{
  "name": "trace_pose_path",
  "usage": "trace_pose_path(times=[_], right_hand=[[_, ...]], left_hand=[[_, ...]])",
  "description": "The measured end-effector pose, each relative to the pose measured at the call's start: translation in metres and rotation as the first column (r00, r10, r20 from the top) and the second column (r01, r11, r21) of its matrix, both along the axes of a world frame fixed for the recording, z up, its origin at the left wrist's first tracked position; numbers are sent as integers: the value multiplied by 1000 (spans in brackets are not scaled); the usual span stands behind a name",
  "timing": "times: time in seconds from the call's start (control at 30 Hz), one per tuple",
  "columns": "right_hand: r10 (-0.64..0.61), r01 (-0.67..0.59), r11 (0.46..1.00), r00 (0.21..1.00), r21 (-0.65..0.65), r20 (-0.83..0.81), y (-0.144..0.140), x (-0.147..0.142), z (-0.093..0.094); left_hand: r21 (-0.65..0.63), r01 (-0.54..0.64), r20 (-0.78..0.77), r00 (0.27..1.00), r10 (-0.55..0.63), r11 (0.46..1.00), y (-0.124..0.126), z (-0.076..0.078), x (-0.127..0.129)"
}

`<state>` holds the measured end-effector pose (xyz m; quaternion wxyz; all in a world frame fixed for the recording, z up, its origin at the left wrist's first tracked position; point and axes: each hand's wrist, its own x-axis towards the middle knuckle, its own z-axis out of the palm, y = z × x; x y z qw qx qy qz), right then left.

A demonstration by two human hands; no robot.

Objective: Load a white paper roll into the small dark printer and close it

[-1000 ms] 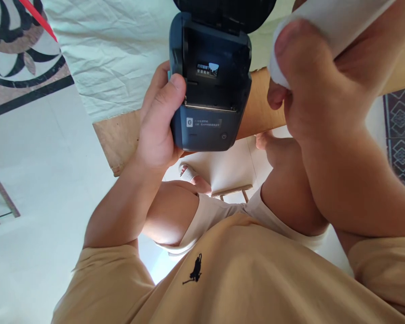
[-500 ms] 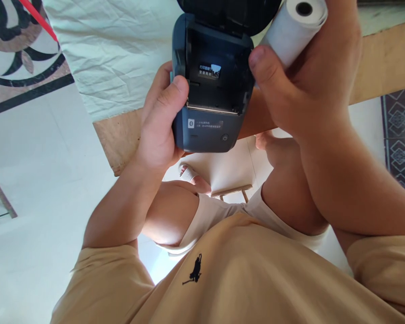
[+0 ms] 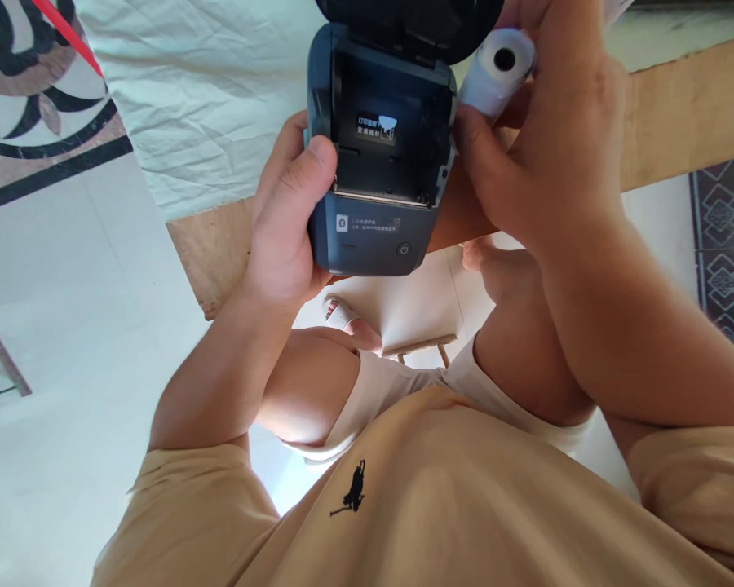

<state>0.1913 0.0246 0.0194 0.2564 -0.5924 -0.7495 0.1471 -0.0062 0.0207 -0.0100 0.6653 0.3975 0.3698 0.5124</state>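
A dark blue label printer [image 3: 367, 236] with its black lid [image 3: 416, 24] swung up shows a bare inner compartment bearing a small sticker. My left hand [image 3: 287, 212] is closed around its left side, thumb on the compartment's edge. Just right of the printer, a white paper roll [image 3: 489, 90] with a dark core hole sits tilted in the grasp of my right hand [image 3: 550, 155]. The right thumb lies under the roll, close to the printer's right edge; the other fingers are partly hidden behind the roll.
Beneath the hands is a wooden table [image 3: 678, 114] partly covered by a pale green cloth [image 3: 201, 98]. A red strip [image 3: 67, 37] crosses the upper left. Past the table's front edge are my legs and a wooden stool [image 3: 422, 346] on the pale floor.
The paper roll has moved left and down, and its visible end looks smaller. My right hand has shifted slightly left with it. The printer and left hand have barely moved.
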Motion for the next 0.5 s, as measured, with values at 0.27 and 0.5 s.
trace_pose_path(times=[0.27,0.5], right_hand=[[25,-18,998,993,-64,116,0,-2,0],[-21,30,984,999,173,-50,-6,3,10]], left_hand=[[35,59,32,998,-60,998,1,-5,-2],[-33,83,-24,996,-84,996,-5,12,-5]])
